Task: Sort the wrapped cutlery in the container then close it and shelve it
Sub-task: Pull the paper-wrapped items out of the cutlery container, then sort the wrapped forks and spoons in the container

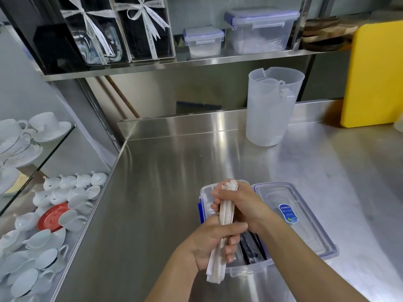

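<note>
A clear plastic container [242, 271] with blue clips stands open on the steel counter, low in the middle. Dark wrapped cutlery [253, 249] lies inside it. Both hands hold a bundle of white paper-wrapped cutlery [225, 212] over the container. My left hand [214, 243] grips the bundle's lower half, my right hand [238, 205] its upper half. The container's lid [292, 223], clear with a blue rim and a blue label, lies just right of the container.
A translucent measuring jug [270, 107] stands at the back of the counter, a yellow board [375, 75] to its right. The shelf [196, 62] above holds two lidded containers [261, 29] and ribboned boxes. White cups and saucers [43, 225] fill the left.
</note>
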A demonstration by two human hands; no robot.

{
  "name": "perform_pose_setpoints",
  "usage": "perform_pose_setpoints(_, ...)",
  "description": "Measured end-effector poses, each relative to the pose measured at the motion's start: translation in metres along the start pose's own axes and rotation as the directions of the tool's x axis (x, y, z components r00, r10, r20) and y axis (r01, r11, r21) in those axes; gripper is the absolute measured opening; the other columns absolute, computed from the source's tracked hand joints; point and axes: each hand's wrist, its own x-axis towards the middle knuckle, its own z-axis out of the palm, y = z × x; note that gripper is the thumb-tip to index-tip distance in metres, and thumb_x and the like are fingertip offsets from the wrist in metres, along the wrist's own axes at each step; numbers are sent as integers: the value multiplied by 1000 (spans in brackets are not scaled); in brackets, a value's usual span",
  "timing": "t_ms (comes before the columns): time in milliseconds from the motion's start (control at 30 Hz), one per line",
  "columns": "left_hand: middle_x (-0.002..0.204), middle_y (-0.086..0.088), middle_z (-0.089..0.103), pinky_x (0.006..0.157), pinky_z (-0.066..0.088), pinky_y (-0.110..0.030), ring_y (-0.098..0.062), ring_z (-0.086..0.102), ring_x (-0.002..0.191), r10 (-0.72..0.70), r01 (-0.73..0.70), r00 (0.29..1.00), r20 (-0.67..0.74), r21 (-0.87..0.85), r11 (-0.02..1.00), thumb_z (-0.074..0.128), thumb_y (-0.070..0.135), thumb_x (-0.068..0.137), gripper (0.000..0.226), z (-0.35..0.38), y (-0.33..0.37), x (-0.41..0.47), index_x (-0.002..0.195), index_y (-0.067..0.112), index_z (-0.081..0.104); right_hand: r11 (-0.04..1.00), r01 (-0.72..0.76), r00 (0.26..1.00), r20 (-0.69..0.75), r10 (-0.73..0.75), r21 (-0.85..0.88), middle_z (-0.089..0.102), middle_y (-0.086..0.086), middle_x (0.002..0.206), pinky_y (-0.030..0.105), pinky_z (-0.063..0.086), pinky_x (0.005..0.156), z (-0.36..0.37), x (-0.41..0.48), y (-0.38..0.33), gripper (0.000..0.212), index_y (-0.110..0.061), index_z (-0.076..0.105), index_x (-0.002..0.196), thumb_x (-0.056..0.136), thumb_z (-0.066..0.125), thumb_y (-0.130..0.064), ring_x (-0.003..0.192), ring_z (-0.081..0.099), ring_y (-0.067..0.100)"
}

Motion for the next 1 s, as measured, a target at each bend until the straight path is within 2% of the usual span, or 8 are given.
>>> perform_pose_setpoints(133, 43, 6, 46, 32, 39, -15, -2, 41, 29, 31, 44, 973, 229, -312, 949, 87, 31, 60, 33, -13, -11, -6, 67, 13, 60, 954, -4, 992, 124, -34, 298, 51, 2, 51, 22, 47, 42, 1, -2, 2, 24, -12, 52, 63, 67, 76, -12, 44, 52, 13)
perform_pose_setpoints(267, 48, 8, 48, 33, 39, -13, 0, 43, 34, 37, 82, 935, 353, -314, 946, 81, 29, 69, 24, -6, -14, -4, 71, 15, 62, 903, 7, 976, 194, -101, 431, 43, -4, 50, 18, 40, 35, -1, 2, -7, 46, -14, 49, 64, 49, 90, -29, 38, 43, 6)
perform_pose_setpoints(433, 46, 9, 47, 31, 34, -10, 2, 41, 33, 39, 83, 921, 388, -293, 952, 77, 30, 74, 26, -9, -9, -2, 68, 15, 57, 970, 48, 949, 291, -118, 236, 45, -3, 45, 22, 43, 41, 1, -4, -10, 44, -12, 52, 57, 57, 83, -43, 35, 43, 9)
perform_pose_setpoints(533, 43, 10, 44, 30, 33, -10, 3, 39, 31, 59, 42, 927, 371, -259, 965, 77, 30, 74, 27, -11, -4, -2, 66, 16, 55, 996, 86, 937, 340, -81, 3, 63, 3, 62, 26, 52, 59, 3, -8, -11, 39, -9, 62, 67, 69, 71, -47, 58, 61, 17)
perform_pose_setpoints(667, 42, 7, 36, 30, 28, -11, -2, 32, 29, 173, -162, 984, 32, -217, 963, 76, 20, 73, 32, -6, 12, 0, 58, 15, 48, 971, 85, 996, 3, -88, 222, 67, 8, 94, 27, 48, 76, 0, 4, -7, 46, -9, 63, 93, 81, 47, -50, 84, 62, 17)
perform_pose_setpoints(733, 41, 5, 35, 30, 27, -14, -5, 31, 30, 312, -346, 931, -192, -186, 920, 72, 21, 78, 34, -4, 23, 3, 51, 17, 52, 915, 70, 986, -168, -2, 397, 65, 11, 100, 29, 47, 78, -10, 8, 1, 49, -6, 62, 97, 86, 45, -50, 91, 62, 20)
perform_pose_setpoints(900, 44, 4, 35, 34, 31, -20, -8, 32, 35, 474, -633, 705, -527, -168, 755, 64, 18, 84, 32, 1, 45, 14, 63, 14, 40, 838, -56, 966, -184, 184, 543, 63, 17, 106, 36, 48, 86, -9, 0, 30, 53, 0, 59, 104, 91, 42, -48, 101, 60, 27)
perform_pose_setpoints(1000, 45, 4, 33, 35, 30, -18, -9, 31, 35, 455, -667, 646, -613, -162, 727, 61, 14, 89, 33, 9, 43, 27, 67, 13, 37, 816, -56, 974, -148, 171, 575, 64, 15, 90, 38, 48, 83, 8, -5, 33, 50, 0, 60, 94, 92, 41, -46, 91, 61, 30)
